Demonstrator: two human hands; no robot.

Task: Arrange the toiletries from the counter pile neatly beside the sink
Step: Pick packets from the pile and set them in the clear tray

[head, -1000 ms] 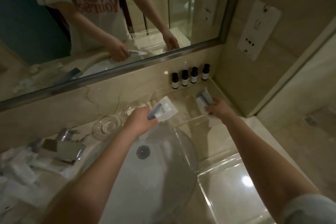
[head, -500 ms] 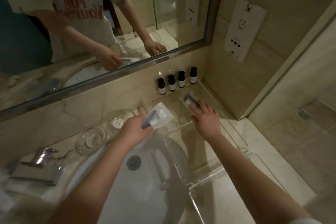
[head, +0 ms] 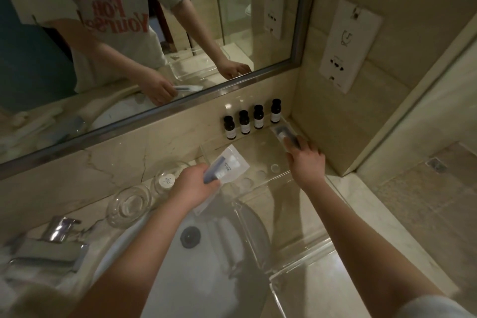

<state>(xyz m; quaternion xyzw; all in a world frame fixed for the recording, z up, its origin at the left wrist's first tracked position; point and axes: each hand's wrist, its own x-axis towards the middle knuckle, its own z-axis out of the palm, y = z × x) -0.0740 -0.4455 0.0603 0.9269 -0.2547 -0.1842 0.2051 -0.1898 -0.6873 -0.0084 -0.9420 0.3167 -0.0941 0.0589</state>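
Observation:
My left hand [head: 194,186] grips a clear packet with a grey-and-white tube [head: 228,166] above the sink's far rim. My right hand [head: 305,162] lies on a second clear packet with a dark item [head: 284,134], which rests flat at the far right of the clear acrylic tray [head: 304,237] by the corner wall. Whether those fingers pinch or only press it, I cannot tell. Several small dark bottles [head: 251,120] stand in a row along the backsplash behind the tray. White wrapped toiletries [head: 15,276] lie piled at the far left of the counter.
The white sink [head: 180,273] with its drain [head: 190,237] sits below my arms, with a chrome tap [head: 55,242] on its left. Two glass dishes [head: 130,204] stand behind the basin. A mirror and a wall socket plate [head: 348,44] rise behind the counter.
My right hand has carried its packet from mid-tray to the far right corner of the tray and set it down flat. My left hand still holds its packet in much the same place.

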